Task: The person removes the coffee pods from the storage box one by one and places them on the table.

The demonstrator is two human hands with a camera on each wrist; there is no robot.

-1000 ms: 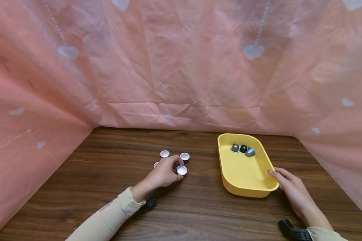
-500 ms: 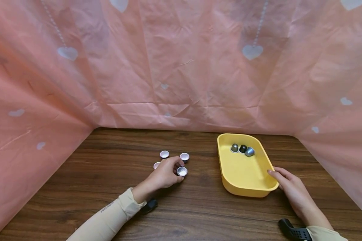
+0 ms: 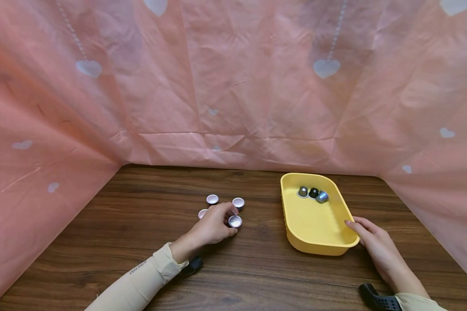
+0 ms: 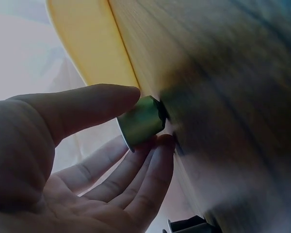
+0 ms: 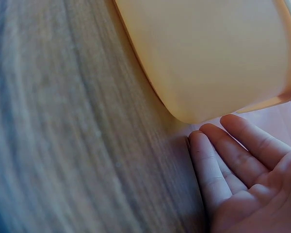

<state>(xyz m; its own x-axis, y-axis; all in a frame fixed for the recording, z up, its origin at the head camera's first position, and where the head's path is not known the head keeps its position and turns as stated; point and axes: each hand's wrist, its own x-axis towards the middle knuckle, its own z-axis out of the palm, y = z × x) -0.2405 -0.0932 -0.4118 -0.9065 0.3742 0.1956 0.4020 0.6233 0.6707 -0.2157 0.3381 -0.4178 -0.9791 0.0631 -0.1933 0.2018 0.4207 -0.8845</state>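
Note:
My left hand (image 3: pixel 213 223) pinches a green coffee capsule (image 4: pixel 143 122) between thumb and fingers. Its silver lid faces up in the head view, and its narrow end is right at the wooden table in the left wrist view. Around this hand stand other capsules with their lids up: one behind the fingers (image 3: pixel 238 202), one farther back (image 3: pixel 212 199), and one partly hidden by the hand (image 3: pixel 202 213). On the right, my right hand (image 3: pixel 379 248) holds the near right corner of a yellow tray (image 3: pixel 315 226), thumb over the rim and fingers along the outer wall (image 5: pixel 199 104).
Three capsules lie at the tray's far end: an olive one (image 3: pixel 303 191), a black one (image 3: pixel 314 192) and a blue-grey one (image 3: pixel 322 197). Pink cloth (image 3: pixel 233 108) with pale hearts encloses the back and sides of the dark wooden table (image 3: pixel 257 276).
The capsule in the left hand has tipped slightly and sits a touch lower in the head view. Both hands and the tray stay practically in place.

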